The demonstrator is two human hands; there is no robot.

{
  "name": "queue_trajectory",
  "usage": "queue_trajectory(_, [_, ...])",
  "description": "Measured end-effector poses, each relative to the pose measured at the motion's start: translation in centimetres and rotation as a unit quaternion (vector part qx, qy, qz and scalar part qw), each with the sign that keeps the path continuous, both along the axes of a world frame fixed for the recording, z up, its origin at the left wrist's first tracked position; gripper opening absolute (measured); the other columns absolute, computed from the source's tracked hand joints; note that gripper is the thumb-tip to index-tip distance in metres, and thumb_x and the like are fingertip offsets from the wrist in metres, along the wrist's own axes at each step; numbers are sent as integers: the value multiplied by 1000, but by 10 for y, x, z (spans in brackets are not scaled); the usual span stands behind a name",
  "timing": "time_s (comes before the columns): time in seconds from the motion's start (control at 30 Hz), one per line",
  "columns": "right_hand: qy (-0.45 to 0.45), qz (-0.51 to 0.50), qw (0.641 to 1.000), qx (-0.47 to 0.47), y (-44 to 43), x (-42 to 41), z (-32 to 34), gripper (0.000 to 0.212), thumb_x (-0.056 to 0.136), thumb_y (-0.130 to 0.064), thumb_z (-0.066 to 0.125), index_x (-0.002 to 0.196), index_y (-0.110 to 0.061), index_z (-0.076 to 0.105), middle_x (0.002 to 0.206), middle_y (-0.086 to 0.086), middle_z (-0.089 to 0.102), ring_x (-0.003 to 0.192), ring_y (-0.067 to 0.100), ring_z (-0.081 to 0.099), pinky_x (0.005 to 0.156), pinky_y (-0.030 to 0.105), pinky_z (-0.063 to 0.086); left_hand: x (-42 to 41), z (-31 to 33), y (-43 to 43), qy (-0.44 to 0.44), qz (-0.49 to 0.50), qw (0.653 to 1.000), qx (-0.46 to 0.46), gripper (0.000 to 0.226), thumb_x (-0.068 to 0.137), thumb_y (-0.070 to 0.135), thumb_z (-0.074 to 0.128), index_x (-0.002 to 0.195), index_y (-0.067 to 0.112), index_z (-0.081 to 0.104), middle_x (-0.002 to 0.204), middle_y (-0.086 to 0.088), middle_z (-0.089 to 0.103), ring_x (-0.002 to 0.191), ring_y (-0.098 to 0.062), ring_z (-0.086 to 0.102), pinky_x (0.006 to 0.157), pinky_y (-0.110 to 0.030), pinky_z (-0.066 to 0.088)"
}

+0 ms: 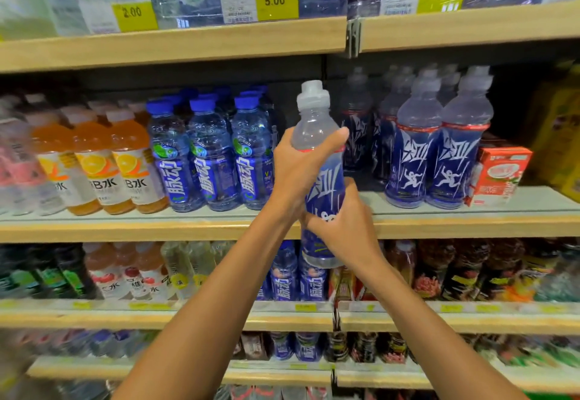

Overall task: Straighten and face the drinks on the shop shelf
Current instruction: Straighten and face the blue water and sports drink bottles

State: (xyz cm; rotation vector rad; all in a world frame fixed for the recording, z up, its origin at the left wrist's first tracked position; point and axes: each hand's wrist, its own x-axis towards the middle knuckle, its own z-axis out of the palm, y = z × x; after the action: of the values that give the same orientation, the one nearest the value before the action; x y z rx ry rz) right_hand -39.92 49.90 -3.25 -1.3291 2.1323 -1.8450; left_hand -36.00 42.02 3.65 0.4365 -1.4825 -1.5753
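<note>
A: Why's that bottle off the shelf?
B: Turning the label forward, I'd guess. The left hand wraps its shoulder and the right hand grips low. Matching bottles stand at 3 o'clock.

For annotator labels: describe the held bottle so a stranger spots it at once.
Find the second wooden-edged shelf down, then its right-hand row of clear plastic bottles with dark blue labels and pale caps. The target matches them but is the only one off the shelf, gripped by the left hand above and right hand below.
</note>
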Motion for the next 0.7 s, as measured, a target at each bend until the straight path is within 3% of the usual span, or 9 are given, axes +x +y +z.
queue_trajectory(0.1, [-33,53,998,-15,11,-1,-5,55,67,-38,82,107,-26,47,85,-16,68,81,-1,66,66,17,52,3,0,5,24,9,999,35,37,70,15,83,102,6,66,87,-7,70,72,-17,65,74,-35,55])
queue_trajectory(0.17, [-128,131,983,-24,22,-8,-6,53,70,-45,77,112,-27,50,96,-13,70,87,2,68,69,18,54,6,3,5,37,-29,996,73,30,67,17,80,91,8,67,75,-5,69,62,-17,64,64,-31,54])
queue_trajectory(0.2, [-190,174,966,-21,27,-13,-6,55,70,-48,75,115,-27,52,102,-10,71,91,5,69,70,18,54,8,5,4,39,-68,992,98,36,63,21,80,93,7,66,74,-7,68,60,-19,63,62,-29,53])
queue_trajectory(0.3, [-343,328,880,11,39,-24,-6,75,58,-65,78,117,-23,60,108,-1,73,97,14,70,76,25,56,12,12,-2,59,-241,957,152,51,52,35,76,91,3,67,79,-11,65,61,-21,61,59,-27,52])
queue_trajectory(0.37, [-374,446,813,16,42,-24,-7,70,63,-67,73,116,-21,66,111,4,71,103,20,67,87,34,55,12,18,0,111,-367,909,164,48,53,34,80,89,5,67,85,-10,63,64,-21,60,61,-28,50])
queue_trajectory(0.47, [-386,571,725,4,38,-15,-5,66,78,-55,69,125,-11,58,116,16,64,107,30,63,99,47,47,8,21,6,163,-500,831,183,59,59,36,81,101,5,55,90,-10,59,65,-21,59,64,-28,51])
queue_trajectory(0.53, [-384,585,715,-1,37,-9,-2,61,78,-45,73,123,-8,57,110,16,64,99,30,65,94,45,51,5,19,8,176,-532,807,188,62,61,35,81,105,5,51,92,-11,58,65,-22,59,64,-30,54])
queue_trajectory(0.6, [-382,568,729,-3,39,-8,0,57,74,-39,77,117,-7,57,102,16,64,90,30,66,87,43,53,3,15,7,180,-541,797,201,63,61,34,82,107,3,52,92,-12,60,67,-23,60,66,-32,55])
queue_trajectory(0.7, [-371,507,778,-15,44,-9,-2,51,73,-28,75,113,-3,57,96,20,65,84,32,67,81,43,55,4,11,4,158,-500,827,201,61,60,39,82,105,1,63,96,-14,66,76,-25,65,72,-33,57])
